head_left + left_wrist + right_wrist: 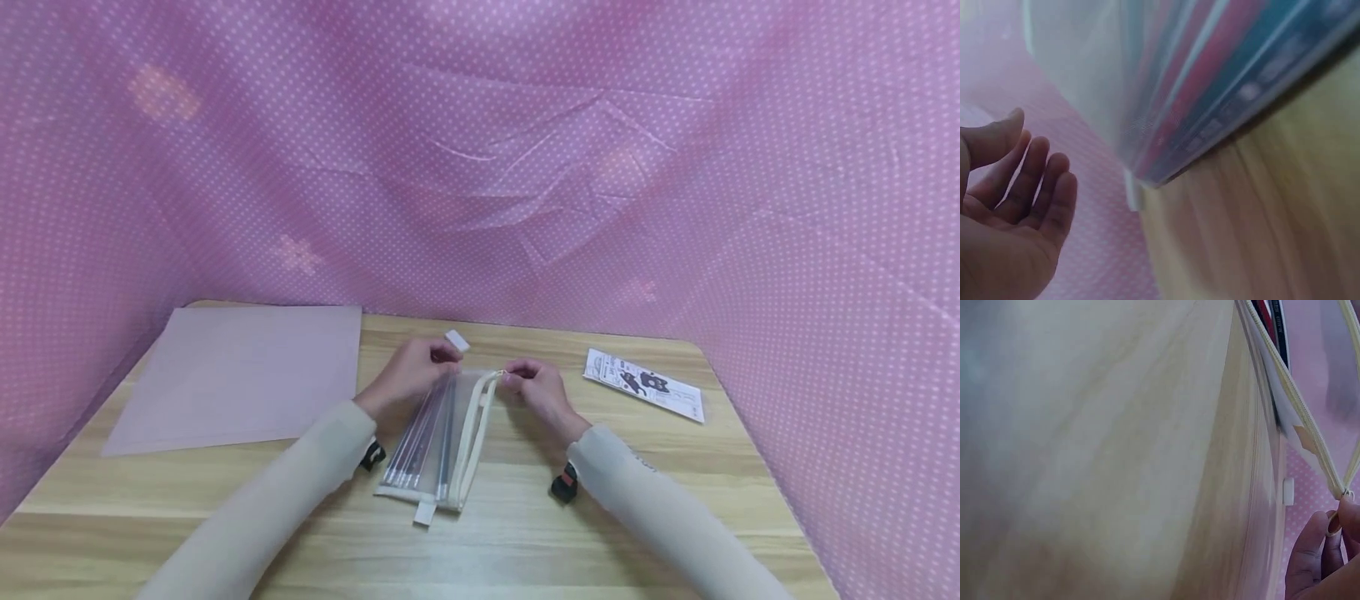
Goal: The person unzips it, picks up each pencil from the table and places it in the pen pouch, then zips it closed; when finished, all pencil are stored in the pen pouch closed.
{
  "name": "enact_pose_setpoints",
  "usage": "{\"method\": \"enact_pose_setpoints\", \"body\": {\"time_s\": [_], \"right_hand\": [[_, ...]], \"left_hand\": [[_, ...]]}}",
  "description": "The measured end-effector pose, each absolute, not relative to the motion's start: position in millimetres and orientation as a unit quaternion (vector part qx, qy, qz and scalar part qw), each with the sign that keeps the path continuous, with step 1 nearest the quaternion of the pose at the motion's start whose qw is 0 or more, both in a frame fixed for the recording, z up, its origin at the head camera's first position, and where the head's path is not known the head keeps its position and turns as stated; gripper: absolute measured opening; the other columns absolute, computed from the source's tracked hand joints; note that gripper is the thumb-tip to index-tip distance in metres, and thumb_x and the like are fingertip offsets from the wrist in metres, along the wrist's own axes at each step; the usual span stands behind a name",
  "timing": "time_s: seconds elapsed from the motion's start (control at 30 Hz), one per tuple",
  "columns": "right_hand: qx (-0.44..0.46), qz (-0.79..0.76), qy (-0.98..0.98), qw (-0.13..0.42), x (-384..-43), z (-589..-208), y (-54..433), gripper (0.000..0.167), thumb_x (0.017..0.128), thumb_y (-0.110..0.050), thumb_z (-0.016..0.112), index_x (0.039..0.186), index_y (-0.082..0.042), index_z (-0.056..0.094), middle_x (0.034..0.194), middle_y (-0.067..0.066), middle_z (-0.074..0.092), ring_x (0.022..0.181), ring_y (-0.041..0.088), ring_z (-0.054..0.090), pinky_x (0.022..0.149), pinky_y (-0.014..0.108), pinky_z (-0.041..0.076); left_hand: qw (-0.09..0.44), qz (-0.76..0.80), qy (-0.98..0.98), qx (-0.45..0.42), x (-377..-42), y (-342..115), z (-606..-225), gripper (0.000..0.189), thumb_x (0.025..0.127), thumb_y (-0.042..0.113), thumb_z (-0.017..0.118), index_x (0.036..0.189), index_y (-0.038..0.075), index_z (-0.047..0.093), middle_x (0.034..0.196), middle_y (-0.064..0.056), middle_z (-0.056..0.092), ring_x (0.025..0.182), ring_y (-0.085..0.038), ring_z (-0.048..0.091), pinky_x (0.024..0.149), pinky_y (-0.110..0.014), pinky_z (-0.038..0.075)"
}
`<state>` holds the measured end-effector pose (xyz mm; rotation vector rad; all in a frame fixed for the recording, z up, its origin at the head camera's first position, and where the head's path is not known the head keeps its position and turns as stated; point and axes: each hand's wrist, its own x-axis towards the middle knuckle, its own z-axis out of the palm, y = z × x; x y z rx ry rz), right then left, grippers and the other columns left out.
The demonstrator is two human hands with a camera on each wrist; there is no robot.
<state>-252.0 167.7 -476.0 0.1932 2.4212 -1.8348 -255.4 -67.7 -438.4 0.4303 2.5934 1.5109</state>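
I pinch the zipper pull with my right hand; my left hand, fingers loosely curled, rests at the pouch on the table, pens inside.

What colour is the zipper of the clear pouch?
Cream, matching the pouch's edging; the zipper shows best in the right wrist view.
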Motion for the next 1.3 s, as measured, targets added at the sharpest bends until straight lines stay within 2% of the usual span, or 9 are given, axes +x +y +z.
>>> {"method": "enact_pose_setpoints", "body": {"time_s": [0.17, 0.43, 0.57, 0.7, 1.0, 1.17, 1.3], "right_hand": [[0.057, -0.608, 0.79, 0.055, -253, -476, 164, 0.019, 0.087, -0.004, 0.072, 0.106, -0.004, 0.073, 0.091, 0.0, 0.07, 0.078, 0.011, 0.063, 0.071, 0.024, 0.057], [0.052, -0.626, 0.775, 0.065, -253, -471, 163, 0.021, 0.088, -0.004, 0.073, 0.109, 0.0, 0.072, 0.09, 0.001, 0.07, 0.078, 0.012, 0.064, 0.075, 0.027, 0.059], [0.053, -0.632, 0.771, 0.062, -252, -469, 161, 0.022, 0.087, -0.002, 0.073, 0.109, 0.001, 0.072, 0.091, 0.002, 0.07, 0.079, 0.013, 0.064, 0.075, 0.027, 0.059], [0.051, -0.639, 0.766, 0.055, -253, -473, 160, 0.02, 0.087, -0.002, 0.073, 0.107, 0.001, 0.072, 0.09, 0.002, 0.071, 0.076, 0.011, 0.064, 0.071, 0.024, 0.059], [0.044, -0.625, 0.778, 0.036, -251, -479, 156, 0.017, 0.085, -0.001, 0.074, 0.102, 0.0, 0.074, 0.093, 0.004, 0.074, 0.077, 0.01, 0.064, 0.069, 0.022, 0.057], [0.048, -0.613, 0.788, 0.027, -251, -479, 155, 0.016, 0.085, -0.006, 0.076, 0.101, -0.004, 0.076, 0.1, 0.008, 0.076, 0.08, 0.01, 0.067, 0.073, 0.025, 0.059], [0.055, -0.577, 0.814, 0.018, -251, -478, 155, 0.015, 0.085, -0.011, 0.079, 0.099, -0.009, 0.078, 0.103, 0.007, 0.078, 0.087, 0.012, 0.068, 0.077, 0.025, 0.058]], "left_hand": [[0.096, 0.513, 0.842, 0.137, -283, -58, -450, 0.027, 0.091, 0.015, 0.073, 0.118, 0.009, 0.072, 0.12, -0.006, 0.074, 0.115, -0.024, 0.066, 0.106, -0.042, 0.052], [0.139, 0.514, 0.838, 0.119, -299, -53, -461, 0.02, 0.087, 0.014, 0.077, 0.106, 0.012, 0.078, 0.12, -0.008, 0.075, 0.122, -0.03, 0.063, 0.115, -0.047, 0.042], [0.143, 0.514, 0.839, 0.111, -298, -51, -463, 0.018, 0.086, 0.014, 0.077, 0.104, 0.013, 0.078, 0.117, -0.008, 0.076, 0.118, -0.028, 0.063, 0.111, -0.044, 0.046], [0.146, 0.524, 0.833, 0.105, -298, -49, -466, 0.016, 0.086, 0.009, 0.076, 0.102, 0.008, 0.078, 0.113, -0.01, 0.076, 0.112, -0.026, 0.065, 0.104, -0.04, 0.051], [0.159, 0.545, 0.82, 0.076, -297, -46, -472, 0.018, 0.085, 0.009, 0.078, 0.102, 0.007, 0.078, 0.112, -0.011, 0.076, 0.112, -0.026, 0.066, 0.106, -0.041, 0.05], [0.149, 0.554, 0.819, 0.033, -297, -44, -474, 0.017, 0.083, 0.011, 0.08, 0.1, 0.011, 0.079, 0.111, -0.007, 0.077, 0.116, -0.025, 0.064, 0.108, -0.04, 0.049], [0.144, 0.56, 0.816, 0.02, -298, -43, -475, 0.018, 0.083, 0.009, 0.079, 0.101, 0.01, 0.078, 0.112, -0.008, 0.077, 0.118, -0.027, 0.063, 0.107, -0.04, 0.05]]}}
